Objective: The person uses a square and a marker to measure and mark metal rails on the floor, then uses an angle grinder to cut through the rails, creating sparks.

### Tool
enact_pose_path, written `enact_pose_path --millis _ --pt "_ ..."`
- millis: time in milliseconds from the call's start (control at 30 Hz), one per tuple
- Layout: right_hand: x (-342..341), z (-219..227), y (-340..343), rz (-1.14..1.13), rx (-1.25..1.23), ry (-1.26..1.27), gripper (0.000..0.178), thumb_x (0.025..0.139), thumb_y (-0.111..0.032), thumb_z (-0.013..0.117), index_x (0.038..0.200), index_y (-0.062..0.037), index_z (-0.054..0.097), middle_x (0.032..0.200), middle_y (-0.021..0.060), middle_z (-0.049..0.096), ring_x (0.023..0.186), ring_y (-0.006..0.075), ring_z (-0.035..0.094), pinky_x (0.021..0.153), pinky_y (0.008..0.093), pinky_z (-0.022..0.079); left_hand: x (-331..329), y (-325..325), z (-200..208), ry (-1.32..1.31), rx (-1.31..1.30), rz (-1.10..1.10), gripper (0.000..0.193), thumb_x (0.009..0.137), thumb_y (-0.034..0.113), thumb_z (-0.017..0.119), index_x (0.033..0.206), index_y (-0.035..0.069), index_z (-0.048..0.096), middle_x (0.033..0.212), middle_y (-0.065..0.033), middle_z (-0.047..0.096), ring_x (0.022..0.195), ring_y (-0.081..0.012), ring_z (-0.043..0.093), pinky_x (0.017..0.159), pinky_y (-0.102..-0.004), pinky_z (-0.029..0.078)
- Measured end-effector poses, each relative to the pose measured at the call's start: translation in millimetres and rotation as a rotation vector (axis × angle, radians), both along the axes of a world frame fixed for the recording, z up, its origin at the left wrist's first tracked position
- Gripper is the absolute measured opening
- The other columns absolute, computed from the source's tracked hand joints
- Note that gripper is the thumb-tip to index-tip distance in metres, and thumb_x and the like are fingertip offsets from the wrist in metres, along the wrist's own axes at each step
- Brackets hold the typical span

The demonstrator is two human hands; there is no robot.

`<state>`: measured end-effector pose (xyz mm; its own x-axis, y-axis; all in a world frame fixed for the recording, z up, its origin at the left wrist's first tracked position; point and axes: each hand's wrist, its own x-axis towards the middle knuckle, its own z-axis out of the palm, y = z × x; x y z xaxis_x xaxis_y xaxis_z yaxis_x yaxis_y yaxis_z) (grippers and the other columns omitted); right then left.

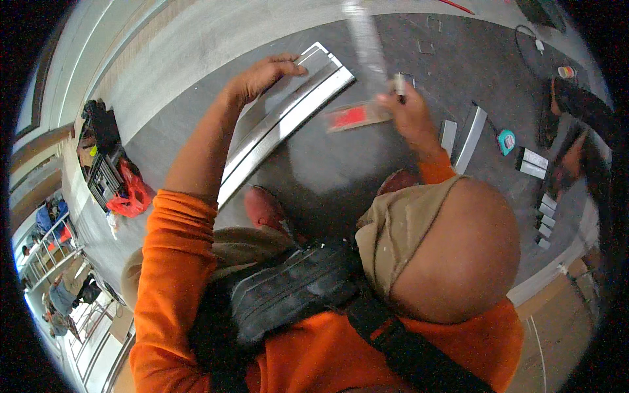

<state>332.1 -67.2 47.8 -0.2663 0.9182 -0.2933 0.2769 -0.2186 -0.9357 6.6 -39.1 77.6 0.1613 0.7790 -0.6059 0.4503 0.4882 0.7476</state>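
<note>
A long silver metal profile [285, 121] lies slantwise on the grey floor in front of me. My left hand [265, 75] rests on its far end, fingers apart and lying over the upper edge. To the right, my right hand [414, 116] is closed, with a small pale piece [400, 85] showing at its fingers. Beside those fingers is a blurred flat tan thing with a red patch [350, 118]. A smeared whitish strip [365, 39] reaches up and away above the hand. I cannot tell which of these it holds.
Metal strips [470, 141], a teal tape measure [506, 141] and short metal pieces [534, 162] lie on the right. A cable with a plug [539, 46] is farther off. At left are a red plastic bag [133, 190] and a black bag [99, 128]. People [60, 301] are in the background.
</note>
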Motion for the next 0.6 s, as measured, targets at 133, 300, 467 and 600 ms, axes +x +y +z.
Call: enact_pose_path --millis 133,300,467,600 --pt "-78.2 -7.8 -5.2 0.124 -0.021 0.177 0.031 0.085 -0.026 0.072 0.102 -0.0018 0.062 0.088 0.0074 0.065 0.082 0.0169 0.061 0.076 0.0347 0.049 -21.2 -2.6 -9.3 -0.35 -0.068 0.03 0.063 0.085 0.047 0.066 0.126 0.0 0.059 0.118 -0.0128 0.065 0.104 -0.0213 0.062 0.096 -0.0312 0.045" --pt "-111.0 -12.2 7.2 0.072 -0.109 0.216 0.027 0.084 -0.026 0.073 0.09 -0.0013 0.063 0.082 0.0068 0.065 0.078 0.0165 0.06 0.072 0.0339 0.048 3.4 1.5 9.8 -0.074 -0.094 0.067 0.054 0.087 0.046 0.07 0.115 0.0 0.066 0.104 -0.01 0.069 0.091 -0.0182 0.065 0.084 -0.0306 0.05" --pt "-115.5 10.8 -3.3 0.085 -0.223 0.211 0.034 0.084 -0.032 0.072 0.097 -0.0006 0.067 0.088 0.0086 0.069 0.078 0.0174 0.062 0.073 0.0336 0.05 -1.2 4.4 9.7 -0.073 -0.137 0.126 0.052 0.087 0.048 0.07 0.104 -0.001 0.07 0.093 -0.0095 0.071 0.081 -0.0179 0.067 0.077 -0.0295 0.052" --pt "-119.1 -6.1 -13.3 -0.01 -0.244 0.288 0.039 0.083 -0.034 0.072 0.1 0.0007 0.069 0.09 0.0099 0.07 0.079 0.0189 0.063 0.074 0.0341 0.05 -4.0 6.6 -0.3 -0.108 -0.209 0.114 0.053 0.088 0.049 0.069 0.103 -0.002 0.069 0.092 -0.0106 0.071 0.078 -0.0169 0.067 0.073 -0.0293 0.052"
